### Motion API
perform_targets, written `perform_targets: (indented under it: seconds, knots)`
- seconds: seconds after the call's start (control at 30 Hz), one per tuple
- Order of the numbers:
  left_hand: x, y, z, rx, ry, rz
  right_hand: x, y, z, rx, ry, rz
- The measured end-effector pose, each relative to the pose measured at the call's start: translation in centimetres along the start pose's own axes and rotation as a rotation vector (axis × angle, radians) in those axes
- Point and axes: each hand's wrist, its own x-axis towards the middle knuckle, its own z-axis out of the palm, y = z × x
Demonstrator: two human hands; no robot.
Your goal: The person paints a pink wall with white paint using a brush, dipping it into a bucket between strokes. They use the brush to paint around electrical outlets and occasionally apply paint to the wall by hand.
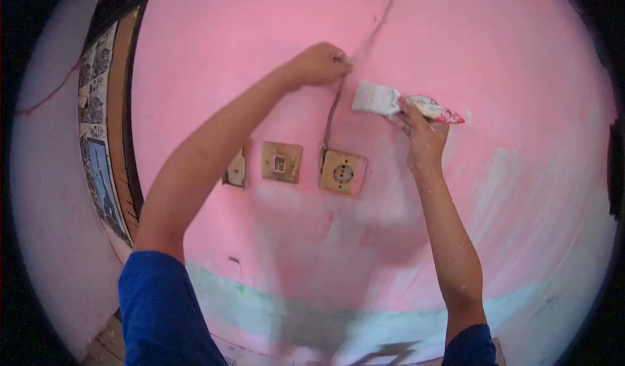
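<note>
Pinches a thin grey cable [333,112] with the left hand [319,63], fingers closed on it high on the pink wall [521,47]. Grips a flat paintbrush [376,98] in the right hand [422,138], fist shut around the paint-smeared red and white handle. Holds the whitened bristles pointing left and lying against the wall, just right of the cable and just below the left hand. Keeps the two hands near each other but apart.

Shows the cable coming down from the top of the wall, passing through the left hand and ending at a brass-coloured wall socket [343,172] below the brush. Has a matching switch plate [282,162] just left of the socket, and a third fitting [236,169] further left, partly hidden behind the left forearm. Reaches up with both arms, blue sleeves [163,301] at the bottom edge of the view. Shows whitish paint streaks across the lower and right parts of the wall, with a pale green band [260,304] lower down. Includes a dark wooden door frame [120,125] along the left side.
</note>
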Motion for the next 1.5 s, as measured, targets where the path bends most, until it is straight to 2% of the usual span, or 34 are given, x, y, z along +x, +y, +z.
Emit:
perform_targets:
  seconds: [0.1,0.17,0.23,0.33,0.47,0.53,0.57,0.73,0.8,0.87,0.9,0.93,1.0,1.03,1.07,1.1,1.13,1.23,1.27,1.33,1.37,1.43,1.5]
  knots:
    - [-0.1,0.7,-0.8,0.064,-0.101,0.04,-0.4,0.7,1.1,0.037,0.02,0.022]
    - [0.0,0.5,-1.2,0.047,-0.148,-0.045,-0.3,2.0,1.5,0.018,0.013,0.03]
    - [0.7,-0.4,-0.8,0.045,-0.141,-0.03,-0.1,3.9,1.3,-0.234,-0.114,-0.208]
    - [0.8,-0.7,-0.9,0.075,-0.139,0.002,0.0,3.6,-0.5,-0.342,0.002,-0.299]
    - [0.4,-0.5,-1.5,0.087,-0.202,0.049,-1.5,1.7,-0.1,-0.118,0.124,-0.157]
    - [1.2,-0.8,-1.0,0.07,-0.158,0.064,-1.7,3.6,1.3,-0.304,-0.038,-0.283]
    - [1.3,-0.7,-0.7,0.061,-0.11,0.077,-1.6,4.7,2.0,-0.322,-0.124,-0.418]
    - [0.3,-0.8,-2.0,0.139,-0.143,0.049,-2.3,2.5,-1.5,-0.306,-0.013,-0.253]
    - [-0.3,-0.7,-2.6,0.141,-0.124,0.051,-3.4,0.6,-2.1,-0.221,0.173,-0.196]
    - [-0.3,-0.3,-3.0,0.106,0.006,0.042,-4.1,1.3,-0.7,-0.224,0.085,-0.185]
    - [-0.2,-0.3,-2.9,0.145,0.039,0.05,-4.4,1.7,0.0,-0.217,0.006,-0.179]
    - [-0.1,-0.2,-2.6,0.14,0.03,0.05,-4.4,2.5,0.3,-0.221,0.014,-0.174]
    - [-0.2,0.4,-2.3,0.168,0.104,0.158,-4.3,4.2,0.6,-0.498,-0.156,-0.381]
    - [-0.5,0.4,-2.5,0.167,0.099,0.161,-4.5,3.8,0.1,-0.389,-0.097,-0.244]
    - [-1.9,1.6,-2.8,0.186,0.073,0.207,-4.6,3.5,-1.2,-0.391,-0.097,-0.246]
    - [-2.8,2.0,-3.0,0.203,0.052,0.249,-4.7,3.1,-3.0,-0.398,0.005,-0.246]
    - [-3.1,1.7,-3.2,0.199,0.06,0.243,-4.8,2.9,-3.8,-0.405,0.104,-0.243]
    - [-2.7,1.3,-3.4,0.18,0.102,0.14,-5.4,1.7,-2.7,-0.36,0.144,-0.269]
    - [-2.2,1.3,-3.1,0.14,0.094,0.135,-5.3,2.7,-1.9,-0.361,0.153,-0.262]
    - [-1.6,1.6,-2.0,0.095,0.078,0.134,-4.4,5.1,-0.3,-0.445,-0.118,-0.482]
    - [-1.4,2.0,-1.4,0.164,0.085,0.163,-4.5,4.9,-0.6,-0.45,-0.112,-0.484]
    - [-1.3,2.4,-1.5,0.24,0.102,0.198,-4.3,4.2,-0.7,-0.415,-0.076,-0.311]
    - [-2.2,2.1,-2.2,0.244,0.108,0.232,-3.8,2.8,-2.6,-0.424,-0.02,-0.311]
